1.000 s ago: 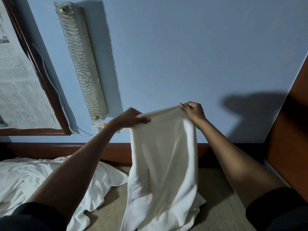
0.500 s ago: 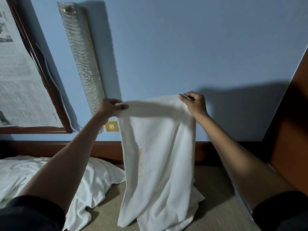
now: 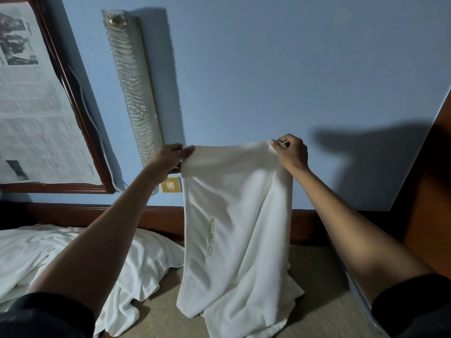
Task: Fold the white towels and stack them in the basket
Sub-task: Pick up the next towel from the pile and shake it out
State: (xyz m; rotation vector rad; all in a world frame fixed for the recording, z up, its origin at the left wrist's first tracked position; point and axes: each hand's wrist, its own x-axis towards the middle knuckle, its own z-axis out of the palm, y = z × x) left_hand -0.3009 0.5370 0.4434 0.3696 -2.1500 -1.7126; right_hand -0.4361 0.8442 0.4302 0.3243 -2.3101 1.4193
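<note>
— Two hands are holding up one white towel (image 3: 234, 215), are they?
— They are. The left hand (image 3: 170, 157) is pinching one top corner just right of the glass wall lamp's (image 3: 133, 89) lower end, its grip closing thumb over fingers on the cloth. The right hand (image 3: 291, 152) is pinching the other top corner farther right of the lamp, its grip curling round the edge.
— And the towel itself?
— It is hanging lengthwise, right of the lamp and lower, with gold lettering running down its front. Its lower end is bunching on a beige surface (image 3: 324, 313); whether that is a bed or the floor, I am not managing to tell.
— Anything else lying about?
— A heap of white linen (image 3: 73, 254) is lying below the lamp, reaching under the left forearm. A framed newspaper page (image 3: 31, 106) is hanging left of the lamp, and a small gold switch plate (image 3: 171, 185) is sitting just under its lower end.
</note>
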